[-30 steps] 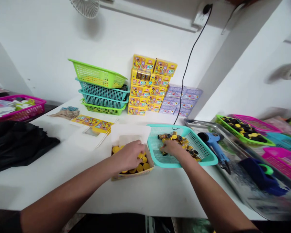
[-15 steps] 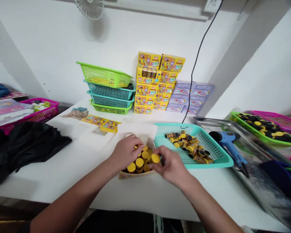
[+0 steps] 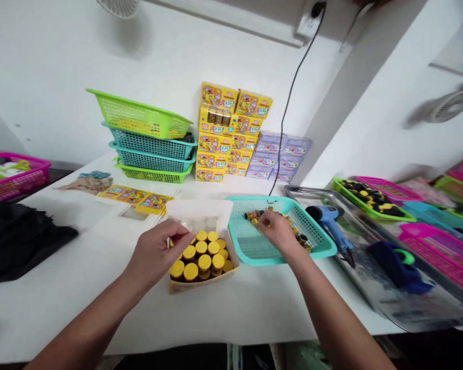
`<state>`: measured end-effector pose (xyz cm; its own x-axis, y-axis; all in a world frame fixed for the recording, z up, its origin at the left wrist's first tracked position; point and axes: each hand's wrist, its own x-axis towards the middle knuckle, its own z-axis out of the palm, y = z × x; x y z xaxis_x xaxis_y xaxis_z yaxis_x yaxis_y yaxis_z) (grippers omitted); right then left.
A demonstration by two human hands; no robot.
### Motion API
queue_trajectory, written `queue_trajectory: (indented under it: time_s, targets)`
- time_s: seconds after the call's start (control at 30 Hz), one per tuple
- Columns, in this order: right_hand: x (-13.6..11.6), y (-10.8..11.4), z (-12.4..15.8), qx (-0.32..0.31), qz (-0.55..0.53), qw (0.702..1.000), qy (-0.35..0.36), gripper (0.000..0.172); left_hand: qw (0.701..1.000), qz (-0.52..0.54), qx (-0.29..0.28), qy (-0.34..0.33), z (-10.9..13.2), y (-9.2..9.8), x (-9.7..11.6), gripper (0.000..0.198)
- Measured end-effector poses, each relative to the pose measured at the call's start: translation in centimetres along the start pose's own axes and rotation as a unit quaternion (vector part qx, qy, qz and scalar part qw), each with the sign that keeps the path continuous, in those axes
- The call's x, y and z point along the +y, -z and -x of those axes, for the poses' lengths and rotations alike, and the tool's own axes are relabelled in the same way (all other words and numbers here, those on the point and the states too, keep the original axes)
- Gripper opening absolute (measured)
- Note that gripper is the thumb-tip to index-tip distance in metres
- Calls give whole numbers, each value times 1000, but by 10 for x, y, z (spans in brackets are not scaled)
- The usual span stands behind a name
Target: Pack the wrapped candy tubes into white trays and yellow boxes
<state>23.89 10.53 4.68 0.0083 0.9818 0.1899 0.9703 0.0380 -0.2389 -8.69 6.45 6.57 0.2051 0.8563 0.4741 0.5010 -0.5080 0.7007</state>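
My left hand [image 3: 158, 252] is half-curled at the edge of the box [image 3: 204, 287] of upright yellow-capped bottles [image 3: 204, 262], about seventeen showing; can't tell if it's gripping one. Right hand [image 3: 280, 231] is curled down on the loose bottles [image 3: 251, 215] in the teal basket [image 3: 247, 241], just right of the box, grip unclear.
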Motion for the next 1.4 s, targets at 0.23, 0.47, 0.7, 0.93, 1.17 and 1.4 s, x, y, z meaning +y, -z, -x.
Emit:
queue_trajectory:
  time_s: [0.23,0.47,0.7,0.93,1.17,1.4]
  targets:
    - [38,-4,-82,-105,85,991,-10,49,998,3,-53,-27,-6,-16,9,21]
    - [16,-26,-71,-115,32,992,32,49,985,28,-149,-80,1,-24,10,19]
    - [-10,-44,-49,-162,-18,982,97,43,985,32,-155,-71,1,-37,23,21]
    - [-2,-38,-41,-158,-44,986,21,24,985,43,-163,-43,-5,-35,28,27]
    - [-17,15,-10,-44,-216,975,4,29,984,110,-130,61,-4,-35,26,30]
    - [-87,51,37,-32,-249,942,224,24,965,195,-149,91,-29,-44,55,38]
